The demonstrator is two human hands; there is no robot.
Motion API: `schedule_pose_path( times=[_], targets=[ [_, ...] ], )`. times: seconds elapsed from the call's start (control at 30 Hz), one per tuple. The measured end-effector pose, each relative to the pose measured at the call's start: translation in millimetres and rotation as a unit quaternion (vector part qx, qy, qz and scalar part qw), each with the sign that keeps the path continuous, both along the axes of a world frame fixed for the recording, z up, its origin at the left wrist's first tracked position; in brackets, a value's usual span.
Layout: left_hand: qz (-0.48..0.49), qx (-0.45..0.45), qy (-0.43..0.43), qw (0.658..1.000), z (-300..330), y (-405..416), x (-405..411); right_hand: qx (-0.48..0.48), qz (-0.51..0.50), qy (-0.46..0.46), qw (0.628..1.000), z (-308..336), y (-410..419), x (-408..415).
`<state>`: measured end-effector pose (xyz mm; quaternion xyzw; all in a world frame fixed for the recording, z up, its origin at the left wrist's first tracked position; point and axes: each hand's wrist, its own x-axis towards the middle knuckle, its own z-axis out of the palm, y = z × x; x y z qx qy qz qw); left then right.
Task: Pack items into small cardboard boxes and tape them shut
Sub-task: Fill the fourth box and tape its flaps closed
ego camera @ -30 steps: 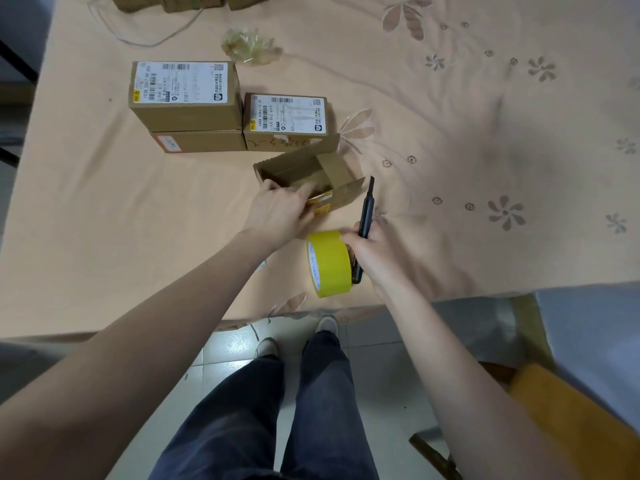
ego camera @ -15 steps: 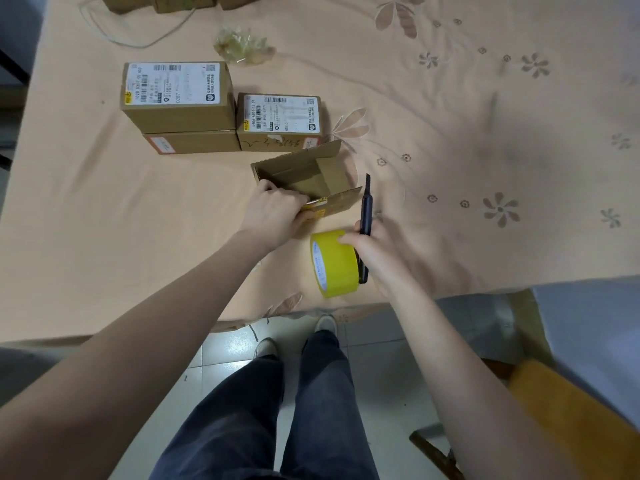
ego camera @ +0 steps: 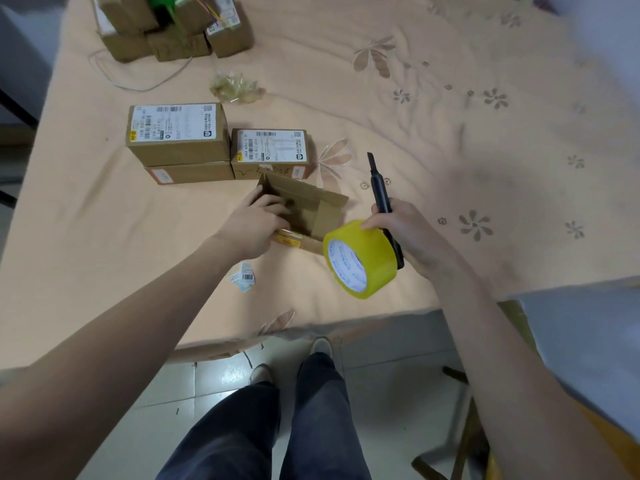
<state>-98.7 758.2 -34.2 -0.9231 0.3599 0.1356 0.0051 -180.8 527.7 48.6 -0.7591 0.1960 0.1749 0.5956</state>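
Head view: open cardboard box (ego camera: 304,207) sits on peach cloth-covered table (ego camera: 450,140), near front edge, flaps up, interior dark, contents can't be made out. L hand (ego camera: 256,223) at box's left side, fingers curled over the near-left wall and reaching into the opening, gripping that wall. R hand (ego camera: 405,233) just right of box, raised off cloth, fingers wrapped round two things at once: yellow tape roll (ego camera: 360,259) w/ white printed core, held on edge and tilted, and a black knife-like cutter (ego camera: 379,188) whose tip points away from the person (blade detail too small to tell). Roll overlaps box's near-right corner in view; can't tell if touching. Behind open box: closed labelled box (ego camera: 269,152) just beyond it, and to its left a stack of two closed boxes (ego camera: 178,143), top one w/ white shipping label, lower one thinner. Small barcode stickers (ego camera: 242,277) lie on cloth near L forearm. Crumpled clear wrapper (ego camera: 235,88) further back, a thin pale cord (ego camera: 138,83) looping left of it. Far-left corner: cluster of brown boxes (ego camera: 173,32) w/ a green item on top, blurred. Below table edge: tiled floor, person's dark trousers (ego camera: 277,434) and light shoes, wooden stool (ego camera: 464,427) at right.
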Motion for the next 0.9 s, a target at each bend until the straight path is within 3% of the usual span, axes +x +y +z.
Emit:
schedule_pose_path(
  times=[0.13, 0.3, 0.43, 0.5, 0.63, 0.9],
  targets=[
    [0.003, 0.001, 0.023, 1.000, 13.0, 3.7, 13.6, -0.017, 0.007, -0.005, 1.000, 9.6, -3.0, 0.2],
    [0.097, -0.130, -0.098, 0.982, 18.0, -15.0, -2.9, -0.029, -0.010, -0.011, 0.999, 10.5, -2.2, -0.7],
    [0.173, -0.105, 0.010, 0.979, 16.1, -42.2, -29.2, -0.045, -0.041, -0.025, 0.998, 7.3, -1.2, 0.0],
    [0.169, -0.066, 0.058, 0.982, 11.4, -49.5, -36.8, -0.051, -0.047, -0.032, 0.997, 6.1, -0.2, -0.2],
    [0.168, -0.082, 0.096, 0.978, 15.3, -42.5, -39.4, -0.060, -0.054, -0.048, 0.996, 5.0, 0.3, -1.1],
    [0.140, -0.098, -0.017, 0.985, 21.9, -12.5, -9.9, -0.041, -0.047, -0.089, 0.994, 8.3, 7.8, -6.2]
  ],
)
